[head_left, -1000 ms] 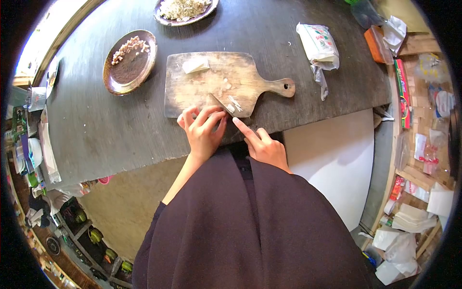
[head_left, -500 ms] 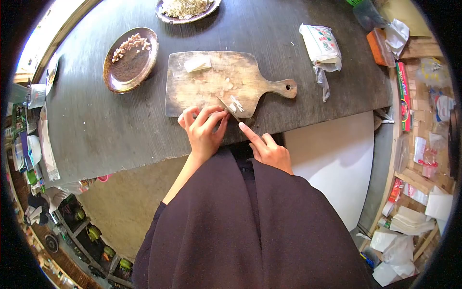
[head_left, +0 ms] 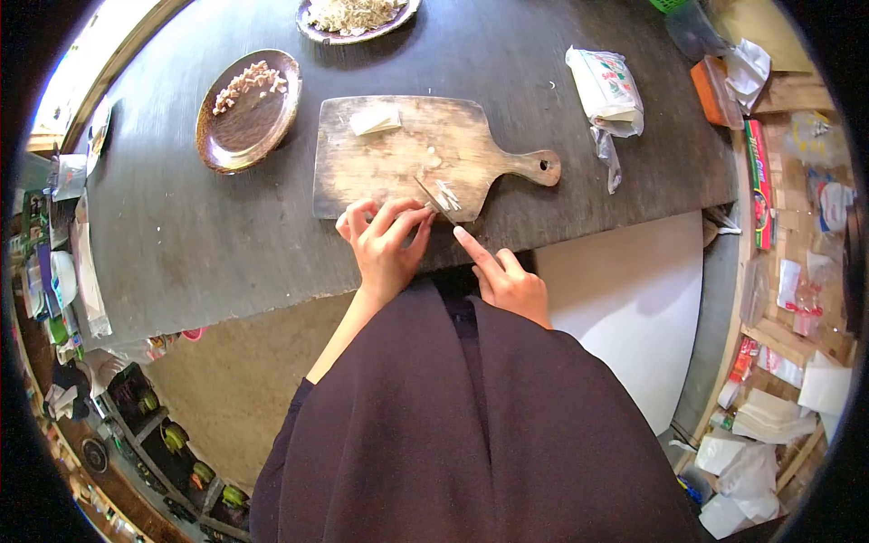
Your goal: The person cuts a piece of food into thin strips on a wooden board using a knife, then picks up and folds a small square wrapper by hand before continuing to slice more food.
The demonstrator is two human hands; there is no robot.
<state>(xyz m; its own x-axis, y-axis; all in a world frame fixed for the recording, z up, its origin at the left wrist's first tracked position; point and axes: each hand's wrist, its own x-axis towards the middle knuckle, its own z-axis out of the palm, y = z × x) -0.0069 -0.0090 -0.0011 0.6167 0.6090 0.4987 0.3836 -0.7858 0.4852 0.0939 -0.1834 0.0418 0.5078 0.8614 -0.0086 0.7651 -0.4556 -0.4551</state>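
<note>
A wooden cutting board (head_left: 380, 163) with a handle lies near the table's front edge. My left hand (head_left: 385, 244) is closed at its front edge, fingertips curled and pressing on a small white food piece that they mostly hide. In my right hand (head_left: 511, 288) is a knife (head_left: 438, 206), its index finger stretched along the back of the blade. The blade slants over the board beside my left fingertips. Just right of it lie thin white strips (head_left: 446, 195). Small pale slices (head_left: 429, 160) sit mid-board, and a pale flat block (head_left: 375, 121) rests near the far edge.
Left of the board, a brown plate (head_left: 237, 145) holds small pinkish-brown diced pieces (head_left: 256, 83). Another plate (head_left: 349, 39) at the back carries pale shreds (head_left: 355, 14). A white plastic packet (head_left: 605, 90) lies right of the board. An orange container (head_left: 712, 90) stands at the right edge.
The knife has shifted slightly to the right and away from me, along with my right index finger. My left hand stays pressed at nearly the same spot on the board.
</note>
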